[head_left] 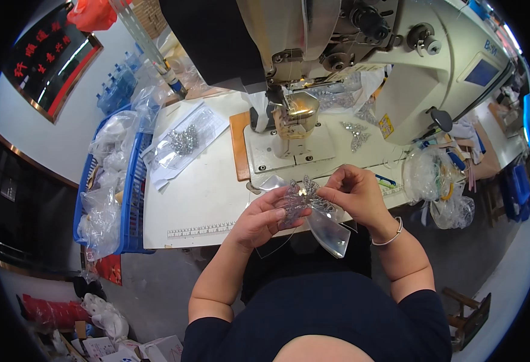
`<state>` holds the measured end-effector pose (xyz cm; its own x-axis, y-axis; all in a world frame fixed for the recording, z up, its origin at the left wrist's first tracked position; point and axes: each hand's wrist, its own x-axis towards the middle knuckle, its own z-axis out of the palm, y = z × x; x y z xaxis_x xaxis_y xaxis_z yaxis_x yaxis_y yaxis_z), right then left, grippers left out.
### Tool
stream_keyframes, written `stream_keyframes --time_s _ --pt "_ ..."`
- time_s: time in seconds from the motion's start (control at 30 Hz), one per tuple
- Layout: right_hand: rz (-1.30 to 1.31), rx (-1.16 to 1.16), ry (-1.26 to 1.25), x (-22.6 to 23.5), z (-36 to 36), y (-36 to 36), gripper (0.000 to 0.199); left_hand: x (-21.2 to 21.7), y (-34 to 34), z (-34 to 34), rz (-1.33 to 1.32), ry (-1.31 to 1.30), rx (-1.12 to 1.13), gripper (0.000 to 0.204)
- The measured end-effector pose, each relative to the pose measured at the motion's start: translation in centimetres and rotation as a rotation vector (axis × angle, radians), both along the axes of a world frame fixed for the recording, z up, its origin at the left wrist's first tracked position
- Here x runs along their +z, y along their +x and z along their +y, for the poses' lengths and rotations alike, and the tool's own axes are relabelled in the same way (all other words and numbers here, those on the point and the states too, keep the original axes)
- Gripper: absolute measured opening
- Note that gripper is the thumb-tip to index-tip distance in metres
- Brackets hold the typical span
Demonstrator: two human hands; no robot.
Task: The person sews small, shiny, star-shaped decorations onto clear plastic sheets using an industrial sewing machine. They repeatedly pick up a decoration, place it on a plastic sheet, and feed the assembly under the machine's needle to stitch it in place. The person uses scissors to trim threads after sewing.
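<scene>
A silver, glittering beaded appliqué (304,196), shaped with petal-like points, is held up just in front of the sewing table's near edge. My left hand (260,218) grips its left side, thumb on top and fingers beneath. Clear plastic film (331,234) hangs from the appliqué toward my body. Over its right side my right hand (355,196) has thumb and fingers pinched together; what lies between them is too small to tell. Beyond my hands stands the sewing machine (289,130), its metal bed plate on the white tabletop (198,196).
At left, a similar appliqué (184,140) rests on a white sheet beside a blue basket (133,205) of plastic bags. Another silver piece (357,136) lies right of the machine bed. A ruler strip (201,230) runs along the front edge. Clear bags (428,175) bulge at the right.
</scene>
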<state>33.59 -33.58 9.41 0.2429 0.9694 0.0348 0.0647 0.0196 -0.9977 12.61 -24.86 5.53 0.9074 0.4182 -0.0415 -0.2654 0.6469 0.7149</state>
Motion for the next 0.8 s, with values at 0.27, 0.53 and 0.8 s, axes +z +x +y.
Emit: stream_keyframes --time_s 0.27,0.53,0.8 --pt "-0.018 -0.013 -0.005 -0.2 -0.1 0.2 0.017 -0.2 0.1 -0.1 0.015 -0.004 0.025 0.05" --pt "-0.021 -0.015 0.021 -0.5 0.0 0.1 0.017 -0.2 0.1 -0.1 0.015 -0.012 0.028 0.05" --pt "-0.042 -0.026 0.029 -0.9 0.0 0.1 0.017 0.3 0.4 -0.5 0.058 0.018 0.043 0.047"
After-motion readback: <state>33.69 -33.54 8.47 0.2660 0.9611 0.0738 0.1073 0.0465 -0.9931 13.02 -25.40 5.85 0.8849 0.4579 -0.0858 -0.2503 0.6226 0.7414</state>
